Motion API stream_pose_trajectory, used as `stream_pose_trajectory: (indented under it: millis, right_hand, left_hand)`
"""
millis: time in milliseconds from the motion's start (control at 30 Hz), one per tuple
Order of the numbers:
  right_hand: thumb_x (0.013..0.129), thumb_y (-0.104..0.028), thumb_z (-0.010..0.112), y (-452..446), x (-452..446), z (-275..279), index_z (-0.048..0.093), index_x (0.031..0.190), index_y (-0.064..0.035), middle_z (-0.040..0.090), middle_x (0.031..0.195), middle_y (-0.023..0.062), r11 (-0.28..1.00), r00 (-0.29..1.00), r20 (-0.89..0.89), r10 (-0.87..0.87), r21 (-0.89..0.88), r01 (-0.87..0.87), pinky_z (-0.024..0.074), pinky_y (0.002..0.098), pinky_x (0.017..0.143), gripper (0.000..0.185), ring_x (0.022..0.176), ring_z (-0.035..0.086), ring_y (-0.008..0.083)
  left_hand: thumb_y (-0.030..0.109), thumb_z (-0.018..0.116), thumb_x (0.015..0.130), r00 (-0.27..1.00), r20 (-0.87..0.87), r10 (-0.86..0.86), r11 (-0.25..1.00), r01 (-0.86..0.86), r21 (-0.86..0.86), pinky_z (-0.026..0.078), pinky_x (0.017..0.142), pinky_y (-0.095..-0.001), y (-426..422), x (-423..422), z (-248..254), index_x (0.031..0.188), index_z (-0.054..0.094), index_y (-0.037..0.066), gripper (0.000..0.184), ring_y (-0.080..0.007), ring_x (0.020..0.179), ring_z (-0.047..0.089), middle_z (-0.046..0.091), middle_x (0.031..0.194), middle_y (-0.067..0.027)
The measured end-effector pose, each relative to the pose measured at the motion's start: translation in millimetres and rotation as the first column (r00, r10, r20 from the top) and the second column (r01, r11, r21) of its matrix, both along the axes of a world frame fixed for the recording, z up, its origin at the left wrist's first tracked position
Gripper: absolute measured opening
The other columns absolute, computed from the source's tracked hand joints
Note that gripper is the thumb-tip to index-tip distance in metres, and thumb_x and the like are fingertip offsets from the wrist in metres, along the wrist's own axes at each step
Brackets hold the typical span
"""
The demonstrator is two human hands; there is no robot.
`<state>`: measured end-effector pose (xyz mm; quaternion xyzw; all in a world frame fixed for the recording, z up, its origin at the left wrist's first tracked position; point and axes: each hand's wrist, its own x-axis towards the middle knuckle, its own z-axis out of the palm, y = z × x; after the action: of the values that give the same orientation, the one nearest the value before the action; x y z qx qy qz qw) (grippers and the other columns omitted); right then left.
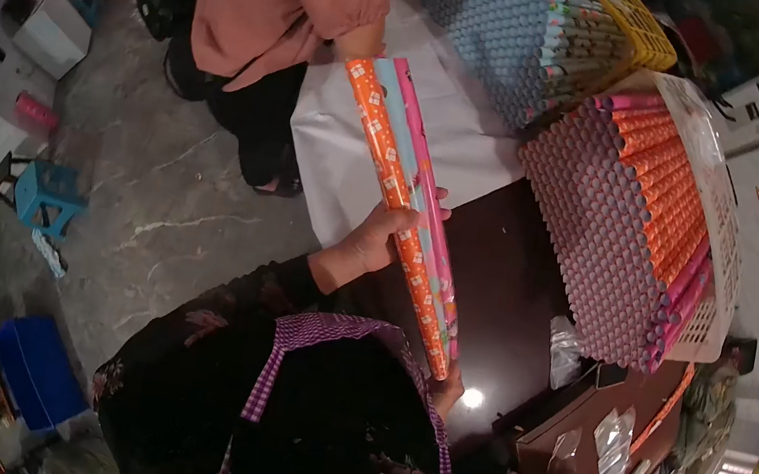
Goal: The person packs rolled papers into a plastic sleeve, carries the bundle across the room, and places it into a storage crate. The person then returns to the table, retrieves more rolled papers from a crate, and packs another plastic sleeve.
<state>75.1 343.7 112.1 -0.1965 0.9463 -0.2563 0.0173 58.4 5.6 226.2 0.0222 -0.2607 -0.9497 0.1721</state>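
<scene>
Looking snug, three patterned tubes point(412, 167) are held by the left hand point(369, 240), fingers point(400, 221) curled, right hand point(448, 391) at their ends (grip unclear), basket point(723, 267) well stacked.

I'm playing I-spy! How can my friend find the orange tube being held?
Look for the dark brown table, then the bare left hand beside it. That hand holds three long tubes. It's the orange tube with white shapes, not the light blue or pink one.
</scene>
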Motion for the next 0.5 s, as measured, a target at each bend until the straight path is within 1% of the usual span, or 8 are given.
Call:
stream_pose_trajectory:
  millis: [33,67,100,133,267,333,467,500]
  right_hand:
    - [0.076,0.001,0.07,-5.3,2.2,10.0,0.061,0.109,-0.0053,0.065,0.081,0.0099,0.982,0.998,0.056,0.031,-0.188,-0.02,0.0499,0.0331,0.066,0.034,0.077,0.064,0.0193]
    - [0.076,0.001,0.071,-12.4,4.9,21.8,0.061,0.11,-0.0042,0.066,0.084,0.0097,0.81,0.877,0.481,-0.009,-0.511,0.288,0.0499,0.0332,0.068,0.036,0.08,0.064,0.0195]
    - [0.076,0.0,0.071,-17.5,5.6,29.3,0.06,0.112,-0.003,0.067,0.088,0.0096,0.514,0.577,0.806,0.132,-0.554,0.656,0.05,0.0333,0.069,0.037,0.083,0.064,0.0197]
    - [0.089,-0.006,0.064,-16.5,4.2,26.5,0.061,0.111,0.0008,0.066,0.097,0.007,0.828,0.816,0.549,0.181,-0.533,0.176,0.0511,0.033,0.075,0.023,0.083,0.062,0.0191]
    - [0.086,-0.003,0.067,-3.3,-6.0,-45.5,0.062,0.105,0.0004,0.062,0.084,0.0036,0.669,0.579,0.676,0.456,-0.689,0.278,0.0434,0.0264,0.064,0.02,0.075,0.052,0.012]
    - [0.084,0.0,0.067,-31.7,-28.4,-8.8,0.061,0.1,0.001,0.055,0.075,0.0027,0.836,0.594,0.594,0.542,-0.455,-0.308,0.0419,0.0262,0.062,0.017,0.072,0.046,0.0099]
    - [0.082,0.001,0.066,-105.8,-31.9,22.2,0.059,0.099,0.0017,0.051,0.073,0.0051,0.736,0.502,0.539,0.676,-0.46,-0.497,0.0409,0.0256,0.062,0.018,0.069,0.043,0.0103]
    - [0.082,0.0,0.067,-123.7,-33.0,8.8,0.059,0.102,0.0012,0.055,0.078,0.008,0.729,0.358,0.636,0.684,-0.572,-0.376,0.043,0.026,0.064,0.022,0.07,0.047,0.0109]
  left_hand:
    - [0.017,0.064,0.083,1.0,0.012,0.025,1.0,-0.025,0.005,0.044,0.102,-0.0462,-0.6,8.8,3.3,0.142,0.032,0.004,0.069,-0.0305,0.123,0.05,0.048,0.136,-0.0105]
    - [0.015,0.058,0.084,0.997,-0.027,0.075,0.997,-0.074,0.035,0.043,0.103,-0.049,-0.1,16.4,-5.2,0.145,0.029,0.006,0.068,-0.0353,0.125,0.049,0.047,0.138,-0.0144]
    - [0.016,0.056,0.085,0.994,-0.039,0.106,0.993,-0.103,0.064,0.042,0.103,-0.0505,-2.4,26.5,-6.3,0.146,0.028,0.008,0.068,-0.0372,0.126,0.047,0.045,0.139,-0.0162]
    - [0.016,0.053,0.086,0.99,-0.053,0.131,0.988,-0.126,0.088,0.041,0.103,-0.0519,-5.8,37.9,-6.7,0.147,0.026,0.009,0.067,-0.0391,0.127,0.046,0.044,0.141,-0.0179]
    - [0.032,0.053,0.087,0.934,0.102,0.342,0.938,-0.346,0.022,0.042,0.101,-0.0543,-16.9,88.7,16.2,0.142,0.034,0.001,0.066,-0.0387,0.123,0.05,0.048,0.137,-0.0191]
    - [0.042,0.059,0.086,0.916,0.008,0.4,0.915,-0.399,-0.056,0.042,0.102,-0.0543,-33.8,117.0,10.9,0.141,0.036,0.002,0.072,-0.038,0.121,0.052,0.048,0.137,-0.0187]
    - [0.045,0.058,0.087,0.828,-0.078,0.556,0.829,-0.543,0.135,0.04,0.102,-0.0578,-68.7,170.6,0.2,0.137,0.041,0.001,0.068,-0.0403,0.121,0.051,0.048,0.138,-0.0194]
    - [0.045,0.058,0.087,0.799,-0.099,0.593,0.804,-0.58,0.133,0.04,0.103,-0.0579,-80.7,186.4,0.6,0.136,0.042,0.001,0.068,-0.0404,0.121,0.051,0.048,0.138,-0.0195]
